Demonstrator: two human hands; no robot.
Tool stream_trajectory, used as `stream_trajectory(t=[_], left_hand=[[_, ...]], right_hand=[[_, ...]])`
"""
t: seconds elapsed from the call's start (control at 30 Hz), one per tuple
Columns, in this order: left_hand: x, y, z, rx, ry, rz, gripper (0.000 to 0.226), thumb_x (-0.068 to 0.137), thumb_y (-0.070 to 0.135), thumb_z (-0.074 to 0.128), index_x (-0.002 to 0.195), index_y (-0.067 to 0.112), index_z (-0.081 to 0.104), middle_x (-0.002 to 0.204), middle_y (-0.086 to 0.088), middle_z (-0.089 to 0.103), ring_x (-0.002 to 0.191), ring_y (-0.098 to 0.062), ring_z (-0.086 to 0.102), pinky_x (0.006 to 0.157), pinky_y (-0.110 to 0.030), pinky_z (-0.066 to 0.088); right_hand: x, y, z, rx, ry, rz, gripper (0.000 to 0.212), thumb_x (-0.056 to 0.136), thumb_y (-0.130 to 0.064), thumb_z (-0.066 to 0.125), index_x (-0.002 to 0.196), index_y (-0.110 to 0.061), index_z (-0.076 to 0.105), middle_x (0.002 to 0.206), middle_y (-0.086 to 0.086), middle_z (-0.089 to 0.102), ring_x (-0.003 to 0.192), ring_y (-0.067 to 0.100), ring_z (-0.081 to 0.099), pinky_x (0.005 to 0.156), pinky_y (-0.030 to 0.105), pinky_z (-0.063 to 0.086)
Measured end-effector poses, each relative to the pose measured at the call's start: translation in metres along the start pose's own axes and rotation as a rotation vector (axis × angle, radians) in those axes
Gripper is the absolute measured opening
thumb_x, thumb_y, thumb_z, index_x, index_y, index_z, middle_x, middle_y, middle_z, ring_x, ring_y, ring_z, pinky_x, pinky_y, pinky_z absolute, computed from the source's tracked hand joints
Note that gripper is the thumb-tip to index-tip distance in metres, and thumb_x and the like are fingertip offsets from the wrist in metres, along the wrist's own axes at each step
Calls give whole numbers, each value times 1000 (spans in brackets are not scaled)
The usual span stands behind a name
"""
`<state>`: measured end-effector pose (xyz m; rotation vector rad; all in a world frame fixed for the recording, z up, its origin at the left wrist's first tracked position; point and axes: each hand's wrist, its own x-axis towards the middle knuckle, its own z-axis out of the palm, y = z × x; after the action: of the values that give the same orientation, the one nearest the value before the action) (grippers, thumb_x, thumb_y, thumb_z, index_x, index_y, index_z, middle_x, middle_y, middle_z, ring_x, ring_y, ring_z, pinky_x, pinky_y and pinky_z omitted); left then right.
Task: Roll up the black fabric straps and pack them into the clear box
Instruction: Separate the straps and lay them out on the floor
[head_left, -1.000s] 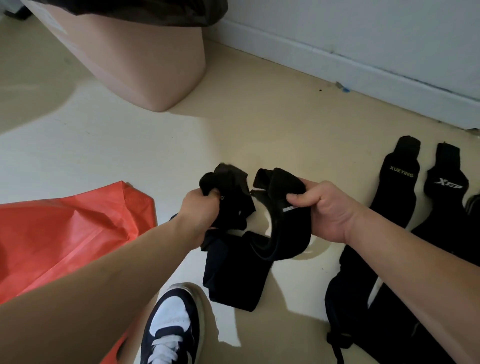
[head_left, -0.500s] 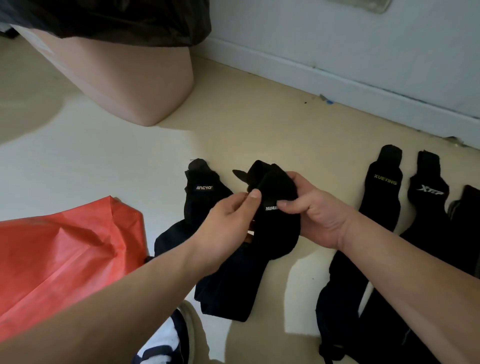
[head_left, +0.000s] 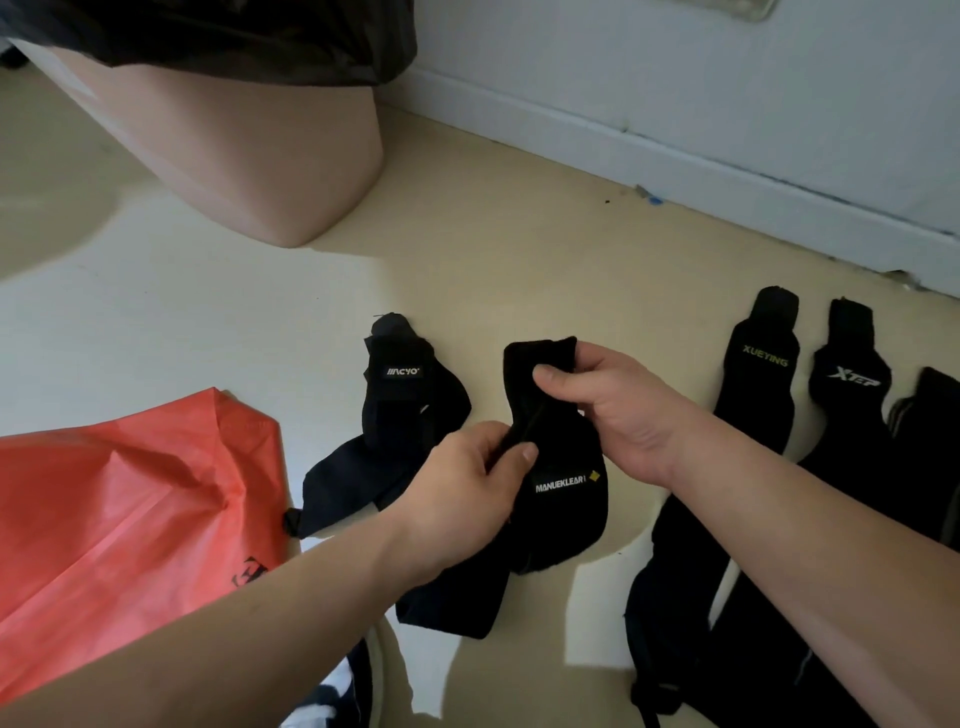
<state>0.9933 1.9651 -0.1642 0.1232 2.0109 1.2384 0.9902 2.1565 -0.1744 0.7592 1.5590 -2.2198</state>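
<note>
The person is holding the MANUEKLEAR strap (head_left: 566, 499) just above the floor (head_left: 519, 270). The right hand (head_left: 608, 410) is pinching its upper end between thumb and curled fingers. The left hand (head_left: 467, 478) is gripping its left edge lower down, with fingers wrapped round the fabric. The strap's tail is hanging towards the near edge of the floor (I cannot tell whether it is touching). The clear box is not showing anywhere.

The roll is looking loose, so soft fabric could be springing open if either pinch slackens. The tail is also lying close to the IIACYO strap (head_left: 410, 400) and could be dragging it along.

Room is tight at the sides. The red plastic bag (head_left: 130, 493) is crowding the left, the XUEYING strap (head_left: 763, 374) and XTEP strap (head_left: 852, 384) are lining the right, and a shoe (head_left: 337, 696) is sitting at the near edge. Bare floor is lying ahead, towards the baseboard (head_left: 675, 166).
</note>
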Motion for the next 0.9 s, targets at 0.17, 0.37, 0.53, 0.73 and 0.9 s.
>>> stream_trajectory(t=[0.17, 0.37, 0.53, 0.73, 0.9], left_hand=[[-2, 6, 1, 0, -22, -20, 24, 107, 41, 55, 98, 21, 63, 86, -5, 71, 78, -18, 70, 83, -44, 62], [-2, 15, 15, -1, -26, -37, 21, 102, 37, 64, 120, 29, 56, 104, 4, 74, 95, -9, 73, 83, -30, 63], [16, 30, -3, -117, 135, -30, 15, 100, 32, 63, 114, 27, 62, 103, -2, 76, 95, -18, 76, 88, -48, 64], [20, 54, -3, -656, 64, -191, 26, 98, 24, 70, 122, 17, 64, 112, -20, 77, 96, -36, 79, 81, -50, 65], [4, 31, 17, -516, -196, -247, 28, 101, 22, 71, 126, 11, 68, 120, -24, 75, 107, -41, 76, 91, -47, 64]], right_hand=[[1, 5, 14, -19, 135, -28, 9, 102, -15, 70, 109, -13, 76, 88, 7, 76, 77, 23, 74, 70, 35, 64], [4, 5, 23, -33, 311, -50, 6, 101, -23, 73, 106, -22, 75, 86, 4, 74, 74, 23, 71, 69, 38, 62], [-6, -7, 17, -93, 46, 199, 49, 97, -57, 68, 128, -19, 76, 123, 7, 79, 112, 26, 77, 102, 41, 59], [-27, -5, 30, 113, 70, 131, 35, 106, -45, 60, 127, -21, 73, 112, 11, 82, 101, 29, 80, 80, 39, 65], [-12, -12, 9, 208, 401, 0, 28, 107, -43, 61, 124, -23, 71, 111, 11, 81, 98, 33, 80, 81, 49, 66]])
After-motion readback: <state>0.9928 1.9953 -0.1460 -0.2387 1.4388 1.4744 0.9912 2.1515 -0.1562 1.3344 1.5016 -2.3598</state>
